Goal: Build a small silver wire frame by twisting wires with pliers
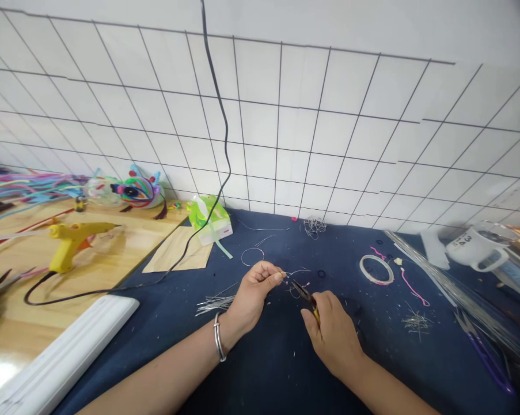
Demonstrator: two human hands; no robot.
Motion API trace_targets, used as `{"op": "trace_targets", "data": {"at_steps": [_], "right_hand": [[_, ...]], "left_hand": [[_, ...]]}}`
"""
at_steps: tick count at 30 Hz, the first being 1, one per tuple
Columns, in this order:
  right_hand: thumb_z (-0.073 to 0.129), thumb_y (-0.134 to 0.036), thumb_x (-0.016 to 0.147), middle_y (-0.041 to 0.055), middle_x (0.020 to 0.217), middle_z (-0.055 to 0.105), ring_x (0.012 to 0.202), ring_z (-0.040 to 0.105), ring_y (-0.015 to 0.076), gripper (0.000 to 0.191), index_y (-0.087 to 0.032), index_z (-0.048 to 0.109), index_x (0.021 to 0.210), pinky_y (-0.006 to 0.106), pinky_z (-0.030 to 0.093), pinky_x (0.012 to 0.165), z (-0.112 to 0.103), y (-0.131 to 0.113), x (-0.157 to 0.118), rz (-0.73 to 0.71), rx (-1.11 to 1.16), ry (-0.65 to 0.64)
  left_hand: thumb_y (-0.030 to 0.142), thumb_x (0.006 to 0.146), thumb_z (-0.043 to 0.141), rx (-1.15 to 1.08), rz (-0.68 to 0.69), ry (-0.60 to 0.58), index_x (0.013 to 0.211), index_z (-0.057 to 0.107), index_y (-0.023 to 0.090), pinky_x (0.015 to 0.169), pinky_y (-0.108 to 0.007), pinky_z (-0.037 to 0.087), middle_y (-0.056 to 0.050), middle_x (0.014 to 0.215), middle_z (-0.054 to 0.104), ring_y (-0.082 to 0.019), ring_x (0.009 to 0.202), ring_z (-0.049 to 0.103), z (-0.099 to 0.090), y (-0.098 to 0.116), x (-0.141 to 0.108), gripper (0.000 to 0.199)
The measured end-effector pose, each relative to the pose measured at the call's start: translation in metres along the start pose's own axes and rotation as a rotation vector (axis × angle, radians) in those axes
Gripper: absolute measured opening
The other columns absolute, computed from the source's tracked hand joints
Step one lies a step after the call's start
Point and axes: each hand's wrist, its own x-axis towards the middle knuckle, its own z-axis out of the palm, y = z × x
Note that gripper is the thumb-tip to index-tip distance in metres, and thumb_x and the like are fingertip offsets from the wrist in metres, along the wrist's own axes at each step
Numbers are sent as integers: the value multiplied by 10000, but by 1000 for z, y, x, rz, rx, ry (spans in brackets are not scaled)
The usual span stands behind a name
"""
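Thumb and fingers of my left hand (260, 288) pinch a thin wire (298, 271) whose loose ends stick out to the right. My right hand (334, 334) is wrapped round a pair of pliers (303, 291) with dark jaws and a yellow handle. The jaw tips are close to the wire; whether they touch it I cannot tell. Just behind my left hand a wire ring (253, 257) lies on the dark blue cloth (260, 369). Beside my left wrist is a bundle of cut wire pieces (214, 304).
A yellow glue gun (72, 242) rests on the wooden board at left, its black cord (156, 281) crossing the cloth. A white bar (82, 351) lies front left. At right are a tape roll (376, 270), long wires (454, 288), purple-handled scissors (486, 351) and a white mug (478, 248).
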Motion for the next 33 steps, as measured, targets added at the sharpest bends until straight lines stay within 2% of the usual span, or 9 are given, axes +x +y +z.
{"op": "trace_targets", "data": {"at_steps": [5,13,18,33], "right_hand": [[346,-373,878,111,885,492,858,461,230,296,-137,487,987,380,386,751,4,2,-2,-56,-97,17],[374,-348,873,99,883,497,839,471,216,296,-118,479,1027,378,421,739,12,8,-6,-154,-143,114],[388,-338,870,98,870,498,840,476,212,301,-103,485,1032,370,431,733,13,10,-5,-169,-185,164],[380,-344,874,90,852,504,825,484,203,294,-113,500,1010,358,434,727,16,13,-5,-177,-219,190]], "left_hand": [[195,737,626,-44,-29,-45,770,524,155,718,-254,396,-11,779,586,-104,725,524,5,0,-5,114],[176,749,610,-18,-5,-85,762,529,151,711,-252,381,-27,795,578,-114,734,510,5,0,-8,86],[170,750,607,-17,8,-82,763,531,153,711,-255,380,-24,784,571,-116,728,507,5,0,-9,79],[165,756,597,-26,14,-89,752,521,155,710,-253,379,-21,774,569,-117,725,505,8,0,-12,77]]}}
